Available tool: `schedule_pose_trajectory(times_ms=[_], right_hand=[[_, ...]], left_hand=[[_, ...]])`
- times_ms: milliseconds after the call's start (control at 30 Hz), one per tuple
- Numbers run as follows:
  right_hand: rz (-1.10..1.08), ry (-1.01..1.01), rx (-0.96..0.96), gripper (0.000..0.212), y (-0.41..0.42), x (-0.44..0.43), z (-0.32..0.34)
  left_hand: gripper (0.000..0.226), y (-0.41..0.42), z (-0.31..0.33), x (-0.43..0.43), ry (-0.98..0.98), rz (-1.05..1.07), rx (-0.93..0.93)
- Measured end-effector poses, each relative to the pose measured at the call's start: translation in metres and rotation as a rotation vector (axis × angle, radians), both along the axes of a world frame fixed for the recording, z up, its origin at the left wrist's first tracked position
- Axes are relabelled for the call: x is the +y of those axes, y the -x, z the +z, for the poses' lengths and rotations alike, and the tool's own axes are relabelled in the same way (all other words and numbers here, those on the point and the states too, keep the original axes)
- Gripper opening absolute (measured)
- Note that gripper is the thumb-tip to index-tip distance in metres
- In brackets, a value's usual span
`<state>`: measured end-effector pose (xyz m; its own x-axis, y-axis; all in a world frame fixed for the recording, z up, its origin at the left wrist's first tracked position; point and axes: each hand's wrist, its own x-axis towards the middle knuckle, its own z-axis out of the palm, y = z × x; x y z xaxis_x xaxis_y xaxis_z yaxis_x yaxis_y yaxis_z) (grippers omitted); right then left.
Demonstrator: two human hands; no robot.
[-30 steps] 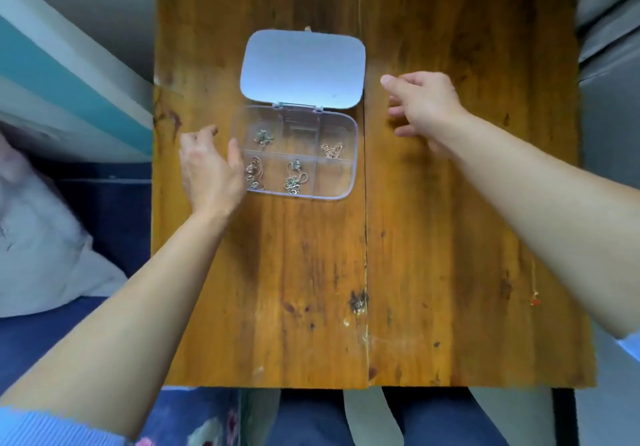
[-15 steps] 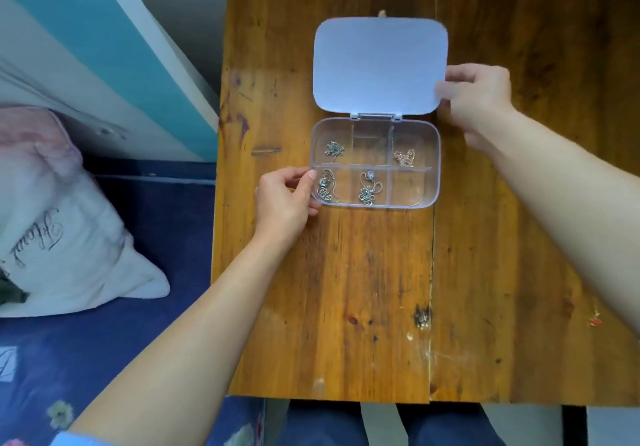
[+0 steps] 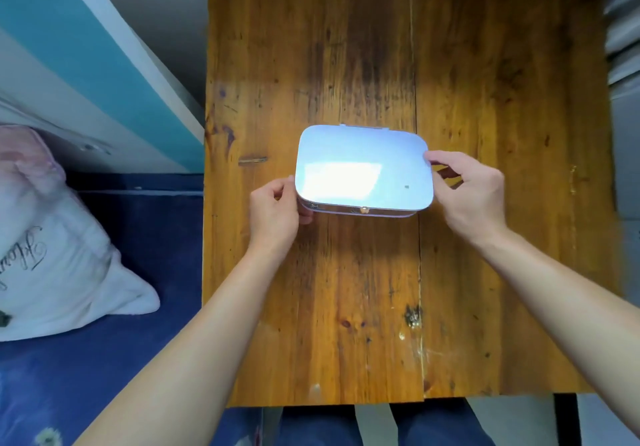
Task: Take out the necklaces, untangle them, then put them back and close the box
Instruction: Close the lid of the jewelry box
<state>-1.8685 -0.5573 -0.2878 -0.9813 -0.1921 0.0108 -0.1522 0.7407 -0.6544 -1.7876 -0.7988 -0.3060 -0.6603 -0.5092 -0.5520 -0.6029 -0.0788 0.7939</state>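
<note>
A clear plastic box point(image 3: 363, 168) with a pale lid lies in the middle of the wooden table point(image 3: 485, 82). Its lid is folded down over the compartments, and a thin gap shows along the near edge with a bit of jewellery visible through it. The necklaces inside are otherwise hidden by glare on the lid. My left hand point(image 3: 275, 211) grips the box's left near corner. My right hand point(image 3: 472, 192) pinches the lid's right edge between thumb and fingers.
A white pillow point(image 3: 62, 255) rests on a dark blue bedcover point(image 3: 104, 359) to the left of the table. A teal and white wall panel point(image 3: 86, 64) runs behind it. My knees show below the table's near edge.
The lid has swung from flat open behind the box down onto the compartments, with my right hand on its edge. My left hand stays at the box's left corner. The view has shifted.
</note>
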Motion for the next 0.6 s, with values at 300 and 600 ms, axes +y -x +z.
schedule_pose_trajectory(times_ms=[300, 600], right_hand=[[0.115, -0.164, 0.049, 0.031, -0.014, -0.002, 0.001], [0.026, -0.134, -0.213, 0.052, -0.027, -0.013, -0.003]], left_hand=[[0.037, -0.014, -0.002, 0.015, 0.201, -0.189, 0.059], [0.042, -0.027, -0.008, 0.02, 0.563, -0.433, 0.041]])
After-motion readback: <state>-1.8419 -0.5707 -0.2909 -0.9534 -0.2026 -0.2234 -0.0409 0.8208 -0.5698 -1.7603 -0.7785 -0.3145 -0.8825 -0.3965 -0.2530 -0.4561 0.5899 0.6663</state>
